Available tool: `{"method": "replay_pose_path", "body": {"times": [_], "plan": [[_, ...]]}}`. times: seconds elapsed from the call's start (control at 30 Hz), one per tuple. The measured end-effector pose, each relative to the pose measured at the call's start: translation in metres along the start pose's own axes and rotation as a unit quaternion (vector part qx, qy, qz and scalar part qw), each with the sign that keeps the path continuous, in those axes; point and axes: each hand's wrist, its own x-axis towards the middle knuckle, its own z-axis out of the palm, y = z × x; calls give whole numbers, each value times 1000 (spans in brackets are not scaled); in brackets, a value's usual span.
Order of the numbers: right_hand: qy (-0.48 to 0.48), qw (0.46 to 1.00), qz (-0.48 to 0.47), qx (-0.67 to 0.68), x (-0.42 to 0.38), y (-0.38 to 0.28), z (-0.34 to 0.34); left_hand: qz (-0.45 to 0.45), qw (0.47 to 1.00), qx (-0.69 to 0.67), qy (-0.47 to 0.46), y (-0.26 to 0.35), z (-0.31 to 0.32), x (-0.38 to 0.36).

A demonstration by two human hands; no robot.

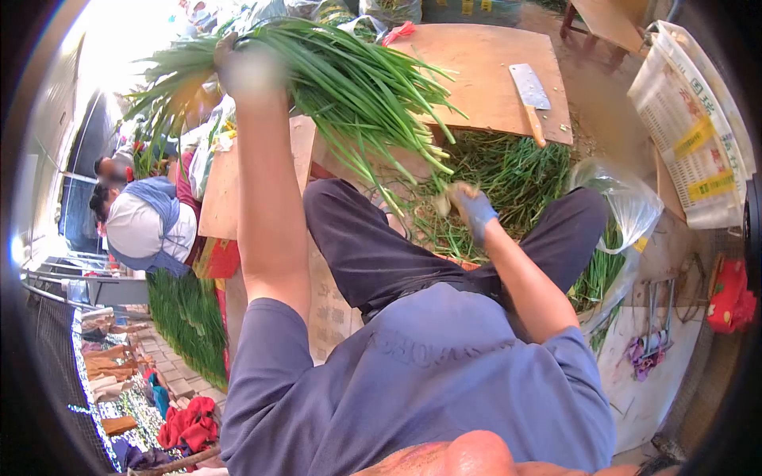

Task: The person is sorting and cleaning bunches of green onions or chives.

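Observation:
A large bunch of long green chives (pixel 349 71) is held up at the top, its leaf tips to the left and its pale stem ends to the lower right. My left hand (pixel 238 67), gloved and partly blurred, is closed around the leafy part. Just below the stem ends is my right hand (pixel 472 210) in a blue-grey glove, its fingers curled. A pale bit shows at those fingertips, too blurred to name. Beneath it, between my knees, lies a heap of loose green chives (pixel 516 174).
A cleaver (pixel 530 91) with a wooden handle lies on the wooden board (pixel 476 55) ahead. On the right are a clear plastic bag (pixel 619 198) and a white woven sack (pixel 690 119). Another person (pixel 155 222) sits bent over at the left, near more stacked chives (pixel 186 321).

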Motion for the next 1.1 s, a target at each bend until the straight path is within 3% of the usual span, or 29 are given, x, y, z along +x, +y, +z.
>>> {"method": "replay_pose_path", "body": {"times": [0.03, 0.07, 0.1, 0.13, 0.23, 0.3, 0.37, 0.47, 0.57, 0.63, 0.67, 0.7, 0.77, 0.83, 0.93, 1.03, 1.1], "plan": [[-49, 918, 25, -392, -29, -30, -17, 10, 1000, 2, 6, 1, 1, -2], [-98, 815, 44, -569, -45, -34, -24, 20, 1000, 8, 12, 0, 6, -7], [-48, 761, 51, -645, -57, -24, -31, 27, 999, 14, 14, 1, 11, -10], [-99, 733, 143, -658, -56, -32, -36, 24, 999, 31, 4, 3, 13, -9], [-31, 695, -71, -715, -94, -62, -20, 27, 997, -14, -74, 7, -8, 25], [28, 780, -254, -571, -100, -93, 20, 16, 1000, 10, -24, 5, 3, 16], [13, 790, -383, -478, -105, -132, 61, 11, 999, 30, 9, 6, 17, 2], [8, 815, -323, -480, -75, -137, 99, 14, 999, 50, 13, 5, 29, -13], [-42, 860, -292, -416, -49, -107, 88, 63, 994, 85, -20, 4, 2, 28], [-26, 846, -293, -445, -52, -70, 63, 15, 997, 61, -42, 14, 0, 25], [-35, 845, -292, -447, -57, -49, 43, 11, 998, 64, 10, 15, 20, -3], [-44, 842, -294, -450, -61, -39, 25, 12, 999, 31, 38, 14, 24, -8], [-82, 834, -173, -518, -78, -34, -4, 15, 995, -66, 68, 12, 17, 0], [-42, 834, -151, -530, -86, -45, -9, 28, 990, -120, 70, 7, 15, 4], [149, 828, -275, -465, -93, -95, 7, 38, 997, -55, 31, 2, -7, 34], [221, 782, -398, -426, -87, -141, 20, 32, 999, -15, -14, -3, -28, 62], [149, 855, -324, -376, -71, -158, 28, 18, 1000, -4, -13, -4, -21, 52]]}}
